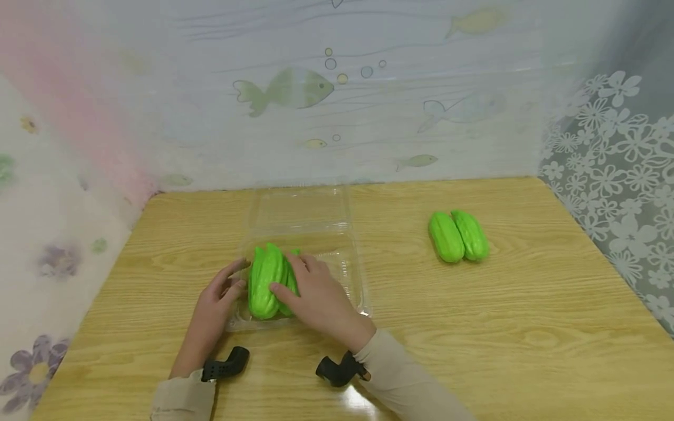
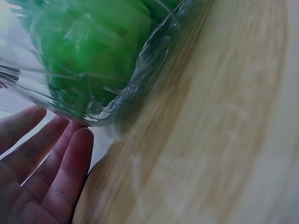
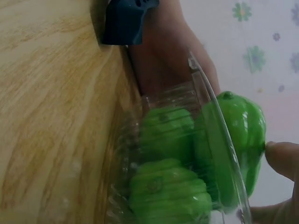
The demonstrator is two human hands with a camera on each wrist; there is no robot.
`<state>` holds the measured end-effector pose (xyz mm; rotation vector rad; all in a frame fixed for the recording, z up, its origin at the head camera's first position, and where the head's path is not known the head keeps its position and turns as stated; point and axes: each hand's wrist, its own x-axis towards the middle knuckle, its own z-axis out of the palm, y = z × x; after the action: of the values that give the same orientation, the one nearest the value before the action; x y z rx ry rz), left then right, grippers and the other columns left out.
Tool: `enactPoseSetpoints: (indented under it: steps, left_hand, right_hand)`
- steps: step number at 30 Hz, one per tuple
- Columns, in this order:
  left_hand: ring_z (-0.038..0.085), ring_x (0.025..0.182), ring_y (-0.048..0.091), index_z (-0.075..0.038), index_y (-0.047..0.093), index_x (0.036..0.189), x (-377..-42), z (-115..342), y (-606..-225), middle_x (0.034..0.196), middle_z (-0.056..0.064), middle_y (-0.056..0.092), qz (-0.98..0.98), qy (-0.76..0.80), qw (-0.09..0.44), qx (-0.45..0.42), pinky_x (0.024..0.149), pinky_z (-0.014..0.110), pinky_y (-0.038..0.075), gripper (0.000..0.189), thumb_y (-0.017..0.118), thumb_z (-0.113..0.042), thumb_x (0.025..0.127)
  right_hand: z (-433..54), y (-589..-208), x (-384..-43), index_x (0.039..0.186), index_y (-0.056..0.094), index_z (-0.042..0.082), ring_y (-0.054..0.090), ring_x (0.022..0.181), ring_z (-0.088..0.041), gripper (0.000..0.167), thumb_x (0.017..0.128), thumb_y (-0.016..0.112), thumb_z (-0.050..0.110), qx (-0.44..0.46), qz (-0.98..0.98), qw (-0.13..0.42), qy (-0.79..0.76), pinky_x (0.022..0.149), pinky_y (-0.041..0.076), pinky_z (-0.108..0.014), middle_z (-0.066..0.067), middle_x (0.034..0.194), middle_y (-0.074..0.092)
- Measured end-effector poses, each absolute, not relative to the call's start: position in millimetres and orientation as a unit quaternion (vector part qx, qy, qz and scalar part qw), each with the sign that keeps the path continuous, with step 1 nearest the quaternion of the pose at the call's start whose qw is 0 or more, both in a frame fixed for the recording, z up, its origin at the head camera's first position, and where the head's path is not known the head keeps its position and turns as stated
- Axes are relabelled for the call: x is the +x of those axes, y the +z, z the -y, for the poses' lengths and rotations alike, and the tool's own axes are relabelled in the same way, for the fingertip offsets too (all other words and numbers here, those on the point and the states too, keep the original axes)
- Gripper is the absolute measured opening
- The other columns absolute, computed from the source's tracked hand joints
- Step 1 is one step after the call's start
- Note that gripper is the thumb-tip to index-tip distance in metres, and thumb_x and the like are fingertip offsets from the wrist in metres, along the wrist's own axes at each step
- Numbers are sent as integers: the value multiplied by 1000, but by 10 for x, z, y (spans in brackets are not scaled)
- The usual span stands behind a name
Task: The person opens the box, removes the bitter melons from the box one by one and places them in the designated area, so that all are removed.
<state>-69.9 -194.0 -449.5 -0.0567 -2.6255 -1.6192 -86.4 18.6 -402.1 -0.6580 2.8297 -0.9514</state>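
Note:
A clear plastic clamshell box [image 1: 354, 292] lies on the table with its lid [image 1: 300, 209] folded back toward the wall. Bright green, ridged, long vegetables are in its left half; the right wrist view shows two lower ones [image 3: 170, 193] and another [image 3: 240, 126] above them, rising past the rim. My right hand [image 1: 323, 295] holds this upper green vegetable [image 1: 264, 286], thumb on its side and fingers over its far part. My left hand [image 1: 215, 301] is at the box's left side, fingers loosely bent; in the left wrist view its fingertips [image 2: 79, 140] are right at the clear wall.
Two more green vegetables [image 1: 458, 237] lie side by side on the wooden table [image 1: 500, 327], right of the box. A patterned wall [image 1: 368, 128] with fish drawings stands behind the table. Black wrist mounts [image 1: 337, 369] sit under both wrists.

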Motion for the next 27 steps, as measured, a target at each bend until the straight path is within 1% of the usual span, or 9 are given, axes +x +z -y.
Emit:
enactPoseSetpoints:
  steps: [3,6,8,11,14,16,19,24,27]
  left_hand:
    - [20,114,46,-21,38,135,-714,1942,-4505,133,-4,42,852,-523,29,-19,90,44,36,43,43,-33,94]
    - [20,115,45,-22,39,135,-735,1943,-4510,133,-5,43,851,-523,31,-19,91,44,35,43,44,-33,94]
    - [21,116,44,-22,39,135,-750,1946,-4518,133,-5,42,851,-523,31,-20,91,46,35,43,45,-34,94]
    - [21,115,44,-23,39,135,-763,1952,-4537,133,-5,42,854,-519,28,-22,89,47,37,43,44,-34,94]
    - [21,113,46,-22,39,135,-771,1963,-4558,133,-5,43,854,-519,28,-24,89,46,36,42,44,-32,94]
    - [20,112,46,-22,39,135,-776,1972,-4569,132,-5,43,855,-518,27,-23,89,45,36,42,44,-31,95]
    - [19,111,47,-23,40,134,-794,1981,-4569,131,-6,44,856,-516,28,-19,89,45,36,41,44,-32,94]
    - [16,109,48,-28,40,133,-844,1987,-4558,130,-9,45,859,-510,26,-16,86,42,37,41,43,-36,94]
    - [14,108,48,-28,40,134,-869,1994,-4560,130,-9,45,859,-510,21,-17,86,41,36,41,43,-36,94]
  right_hand:
    - [-147,-4027,-872,141,25,19,39,118,-20,68,88,29,62,-221,-915,28,-336,87,41,-38,-3,132,40]
    - [-93,-4029,-887,140,26,16,41,115,-18,68,88,31,60,-233,-907,2,-351,90,38,-36,-1,129,42]
    - [-56,-4042,-891,140,25,15,40,118,-20,72,87,28,63,-243,-914,-10,-326,92,37,-38,-3,131,41]
    - [-10,-4068,-891,143,20,14,33,125,-25,80,84,22,68,-254,-930,-19,-265,95,34,-42,-9,137,35]
    - [13,-4091,-890,144,16,14,30,127,-27,83,83,22,70,-263,-936,-21,-232,97,33,-42,-11,138,34]
    - [18,-4097,-893,144,15,15,30,127,-26,81,83,25,68,-266,-935,-22,-233,97,32,-42,-11,137,35]
    - [13,-4096,-903,144,14,17,32,125,-26,77,86,28,65,-275,-931,-29,-237,94,35,-42,-10,134,38]
    - [-1,-4094,-936,143,18,21,35,122,-24,68,88,35,57,-285,-925,-41,-249,93,37,-40,-7,129,41]
    - [-6,-4097,-956,143,20,22,35,121,-23,66,88,38,56,-287,-923,-43,-250,94,36,-39,-6,127,42]
